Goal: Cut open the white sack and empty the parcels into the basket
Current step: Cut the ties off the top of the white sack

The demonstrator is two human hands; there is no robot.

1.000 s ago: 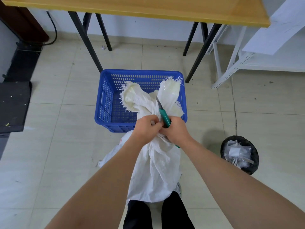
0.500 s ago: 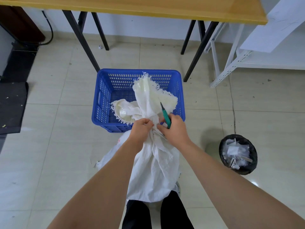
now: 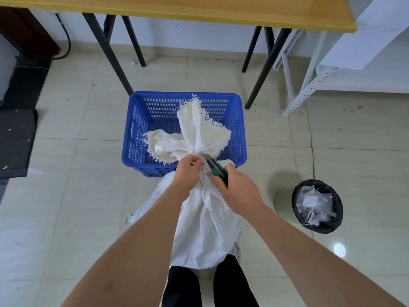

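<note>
Both hands work at the tied neck of the sack (image 3: 205,220), in the middle of the frame. Left hand (image 3: 187,173) pinches the neck; right hand (image 3: 238,189) grips a cutter (image 3: 215,168), blade pointing to upper left. Cutting step is in hand, I judge; next the tie must be cut through. Sack stands upright, long axis vertical, mouth leaning over the basket (image 3: 241,138).

sack (image 3: 203,222): white, woven, frayed cream top | basket (image 3: 135,138): blue, slotted lattice walls | knife (image 3: 218,170): green and black handle | bin (image 3: 317,206): black | tabletop (image 3: 199,9): yellow wood | floor (image 3: 66,196): beige tiles
</note>
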